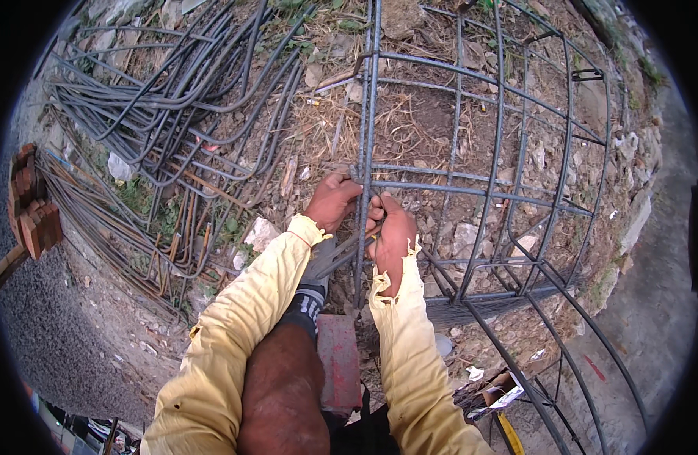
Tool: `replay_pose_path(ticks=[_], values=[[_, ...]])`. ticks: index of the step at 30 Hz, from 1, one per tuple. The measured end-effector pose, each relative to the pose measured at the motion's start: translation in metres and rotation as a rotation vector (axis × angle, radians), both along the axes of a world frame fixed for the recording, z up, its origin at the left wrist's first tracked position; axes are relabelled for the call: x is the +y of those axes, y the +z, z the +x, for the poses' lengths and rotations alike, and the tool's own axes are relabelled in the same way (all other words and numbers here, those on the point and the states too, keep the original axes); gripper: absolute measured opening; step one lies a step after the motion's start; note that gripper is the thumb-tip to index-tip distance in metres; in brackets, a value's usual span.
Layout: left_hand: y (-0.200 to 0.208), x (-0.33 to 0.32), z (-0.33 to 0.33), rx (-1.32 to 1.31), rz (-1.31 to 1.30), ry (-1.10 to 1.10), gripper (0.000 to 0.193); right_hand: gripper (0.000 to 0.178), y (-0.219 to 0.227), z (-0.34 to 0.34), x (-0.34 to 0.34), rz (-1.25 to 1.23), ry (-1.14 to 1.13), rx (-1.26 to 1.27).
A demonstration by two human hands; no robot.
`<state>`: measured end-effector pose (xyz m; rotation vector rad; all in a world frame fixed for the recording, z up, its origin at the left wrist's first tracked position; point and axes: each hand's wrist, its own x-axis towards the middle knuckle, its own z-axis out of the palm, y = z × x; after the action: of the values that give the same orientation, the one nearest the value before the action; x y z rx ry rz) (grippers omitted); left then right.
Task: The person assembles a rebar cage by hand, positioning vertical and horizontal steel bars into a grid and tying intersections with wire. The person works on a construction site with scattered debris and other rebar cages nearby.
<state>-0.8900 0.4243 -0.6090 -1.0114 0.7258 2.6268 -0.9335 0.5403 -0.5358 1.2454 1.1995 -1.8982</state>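
A cage of steel rebar stands before me, its long bars crossed by bent stirrups. My left hand is at the left side of an upright bar, fingers closed and touching it near a crossing. Whatever they pinch there is too small to tell. On the other side of that bar, my right hand has its fingers curled in just below the crossing. Something thin and dark shows by its palm, but I cannot make out its kind. Both forearms wear frayed yellow sleeves.
Bent rebar stirrups lie heaped at the far left, with straight rods below them. Red bricks are stacked at the left edge. Stones and dry grass cover the soil. A reddish block is beside my leg; long bars extend lower right.
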Motion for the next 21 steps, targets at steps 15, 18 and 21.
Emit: replay_pose_path(ticks=[15,18,21], values=[[-0.001,0.005,0.009,0.012,0.131,0.124,0.021,0.017,0.001,0.016,-0.003,-0.165,-0.107,-0.023],[-0.001,0.012,0.006,0.043,0.124,0.139,0.021,0.012,-0.001,0.006,0.005,-0.089,-0.030,-0.008],[-0.003,0.014,0.008,0.078,0.108,0.181,0.021,0.014,0.006,-0.004,0.003,0.244,0.270,0.149]])
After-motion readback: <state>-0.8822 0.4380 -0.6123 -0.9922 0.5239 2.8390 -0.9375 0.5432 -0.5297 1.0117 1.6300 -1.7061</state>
